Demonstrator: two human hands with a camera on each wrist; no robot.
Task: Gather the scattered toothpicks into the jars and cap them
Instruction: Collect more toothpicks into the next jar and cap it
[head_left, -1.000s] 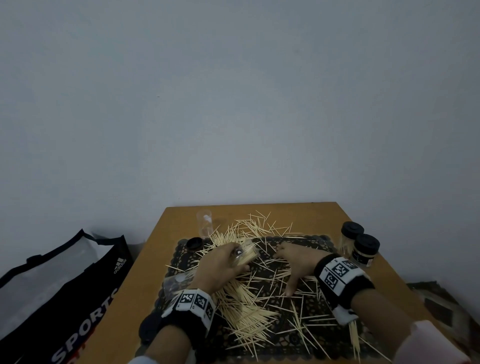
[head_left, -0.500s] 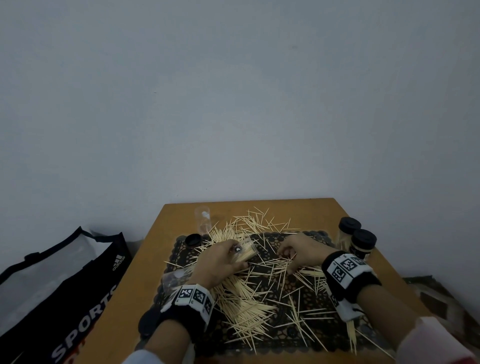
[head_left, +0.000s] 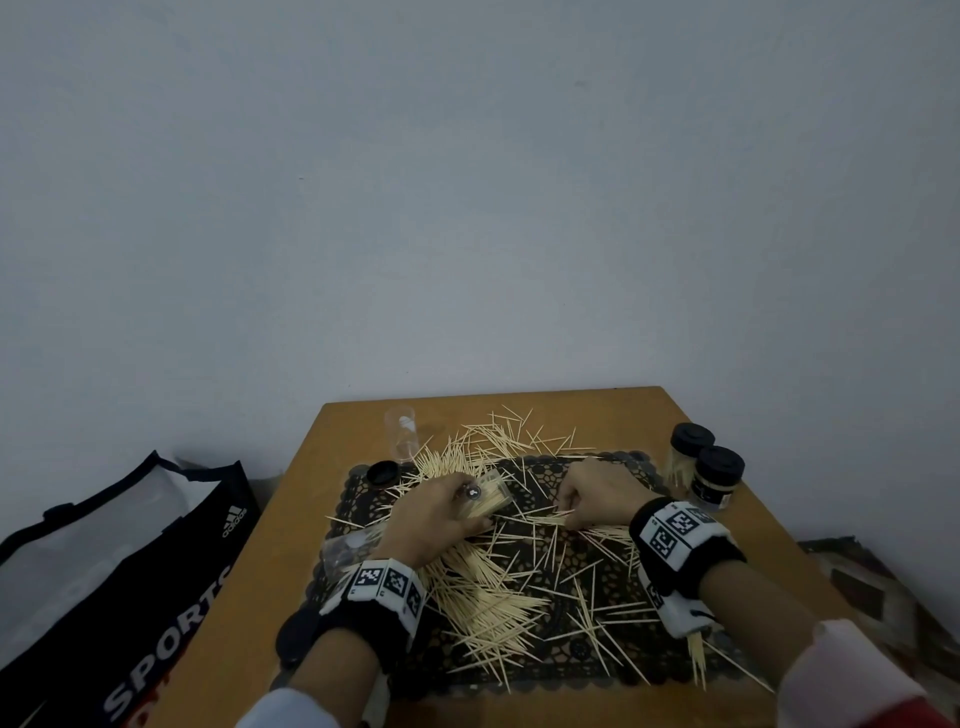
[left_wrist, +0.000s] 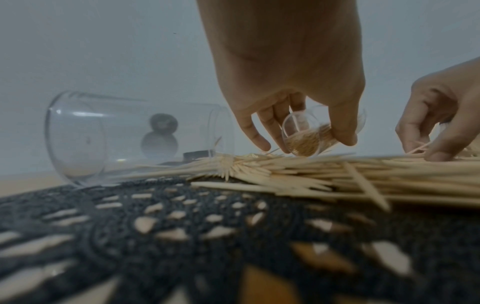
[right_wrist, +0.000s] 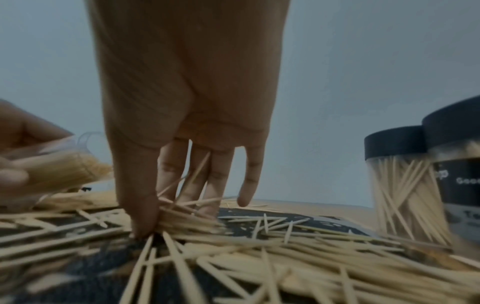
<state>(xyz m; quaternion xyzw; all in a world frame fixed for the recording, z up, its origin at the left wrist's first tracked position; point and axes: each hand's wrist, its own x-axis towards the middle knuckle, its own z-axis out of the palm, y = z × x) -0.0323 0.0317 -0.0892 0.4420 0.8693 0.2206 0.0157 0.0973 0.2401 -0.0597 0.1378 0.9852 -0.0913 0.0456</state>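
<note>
Toothpicks (head_left: 488, 597) lie scattered over a black lace mat (head_left: 576, 662) on the wooden table. My left hand (head_left: 467, 506) grips a clear jar (head_left: 485, 499) tilted on its side, mouth toward the right hand, partly filled with toothpicks. In the left wrist view the jar (left_wrist: 303, 137) sits between thumb and fingers just above the pile. To its right, my right hand (head_left: 566, 514) pinches a small bunch of toothpicks (right_wrist: 187, 222) against the mat, thumb (right_wrist: 140, 216) pressed on them.
Two capped jars (head_left: 691, 452) (head_left: 719, 480) full of toothpicks stand at the table's right edge. An empty clear jar (head_left: 401, 434) stands back left near a black cap (head_left: 383, 473). Another clear jar (left_wrist: 130, 139) lies beside my left wrist. A sports bag (head_left: 119, 571) sits on the floor.
My right hand went from fingers spread flat on the toothpicks to curled, pinching a bunch. The left hand kept hold of the tilted jar, almost still.
</note>
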